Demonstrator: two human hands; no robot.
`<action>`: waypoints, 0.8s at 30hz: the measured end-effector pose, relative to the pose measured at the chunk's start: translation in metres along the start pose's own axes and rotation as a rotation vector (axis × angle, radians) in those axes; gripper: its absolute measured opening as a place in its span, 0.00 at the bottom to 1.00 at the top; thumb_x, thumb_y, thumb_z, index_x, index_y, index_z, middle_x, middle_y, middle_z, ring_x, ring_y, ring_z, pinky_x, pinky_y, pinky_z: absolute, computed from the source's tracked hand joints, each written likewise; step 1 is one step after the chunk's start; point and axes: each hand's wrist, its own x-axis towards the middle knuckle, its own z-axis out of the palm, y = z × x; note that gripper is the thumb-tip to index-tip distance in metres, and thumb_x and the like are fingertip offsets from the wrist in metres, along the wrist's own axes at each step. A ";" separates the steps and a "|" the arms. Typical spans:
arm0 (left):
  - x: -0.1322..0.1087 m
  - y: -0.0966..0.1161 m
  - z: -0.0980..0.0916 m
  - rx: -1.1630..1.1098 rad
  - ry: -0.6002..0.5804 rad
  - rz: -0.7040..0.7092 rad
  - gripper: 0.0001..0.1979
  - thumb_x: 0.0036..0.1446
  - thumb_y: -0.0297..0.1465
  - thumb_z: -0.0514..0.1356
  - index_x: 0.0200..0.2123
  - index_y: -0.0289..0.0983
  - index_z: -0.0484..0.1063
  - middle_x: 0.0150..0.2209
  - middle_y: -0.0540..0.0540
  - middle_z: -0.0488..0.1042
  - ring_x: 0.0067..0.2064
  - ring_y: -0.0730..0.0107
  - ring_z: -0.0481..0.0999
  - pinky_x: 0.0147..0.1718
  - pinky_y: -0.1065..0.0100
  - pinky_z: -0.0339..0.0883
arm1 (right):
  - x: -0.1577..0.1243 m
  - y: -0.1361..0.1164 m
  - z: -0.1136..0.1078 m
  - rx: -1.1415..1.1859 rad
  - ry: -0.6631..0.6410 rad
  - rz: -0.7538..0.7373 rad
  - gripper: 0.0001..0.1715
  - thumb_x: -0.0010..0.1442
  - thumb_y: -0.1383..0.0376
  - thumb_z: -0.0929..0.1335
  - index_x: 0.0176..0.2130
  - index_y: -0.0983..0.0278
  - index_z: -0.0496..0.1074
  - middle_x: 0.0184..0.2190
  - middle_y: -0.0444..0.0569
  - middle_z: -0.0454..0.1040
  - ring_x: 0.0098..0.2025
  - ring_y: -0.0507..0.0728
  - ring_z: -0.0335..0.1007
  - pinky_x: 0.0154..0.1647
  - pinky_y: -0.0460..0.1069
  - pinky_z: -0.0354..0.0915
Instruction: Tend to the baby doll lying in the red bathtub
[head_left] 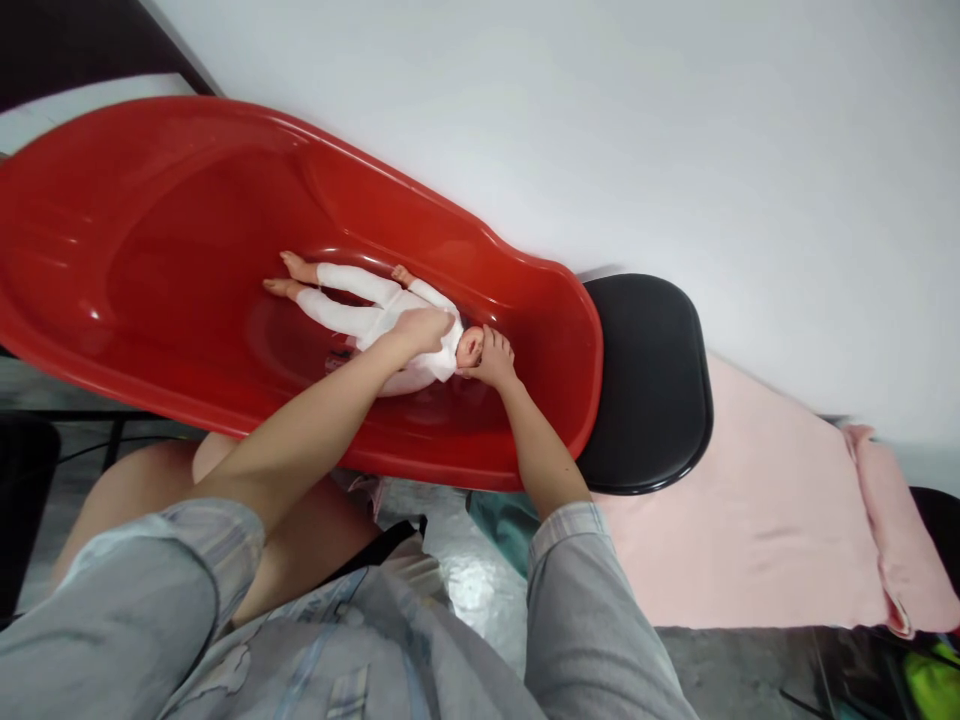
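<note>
A baby doll in white clothes lies on its back inside a red bathtub, its head toward the right end and its bare feet toward the left. My left hand is closed on the doll's upper chest, with the fingers mostly hidden from above. Around the top and side of the doll's head curls my right hand, its thumb near the cheek. Both forearms reach over the tub's near rim.
A black padded seat stands against the tub's right end. Beyond it stretches a pink cloth-covered surface with a rolled pink cloth at its far right. A white wall rises behind the tub.
</note>
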 end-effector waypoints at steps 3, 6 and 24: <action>-0.005 0.007 -0.004 -0.031 0.275 -0.106 0.22 0.68 0.27 0.59 0.63 0.37 0.73 0.57 0.34 0.78 0.57 0.46 0.79 0.54 0.59 0.72 | 0.000 -0.002 -0.001 0.000 -0.005 0.014 0.75 0.56 0.52 0.83 0.81 0.67 0.43 0.81 0.65 0.45 0.82 0.71 0.40 0.82 0.64 0.44; -0.003 0.011 0.012 -0.133 0.315 -0.087 0.26 0.68 0.28 0.60 0.68 0.36 0.69 0.62 0.34 0.75 0.60 0.46 0.77 0.57 0.59 0.71 | 0.001 -0.002 -0.001 0.002 0.000 0.007 0.74 0.56 0.52 0.83 0.81 0.66 0.44 0.80 0.64 0.46 0.82 0.71 0.40 0.81 0.64 0.45; 0.013 -0.004 0.028 -0.188 0.167 0.042 0.25 0.62 0.24 0.56 0.60 0.38 0.78 0.52 0.41 0.84 0.56 0.50 0.81 0.55 0.62 0.71 | 0.003 0.002 0.000 0.019 -0.014 -0.019 0.74 0.53 0.53 0.83 0.81 0.62 0.45 0.80 0.64 0.45 0.82 0.72 0.39 0.81 0.67 0.44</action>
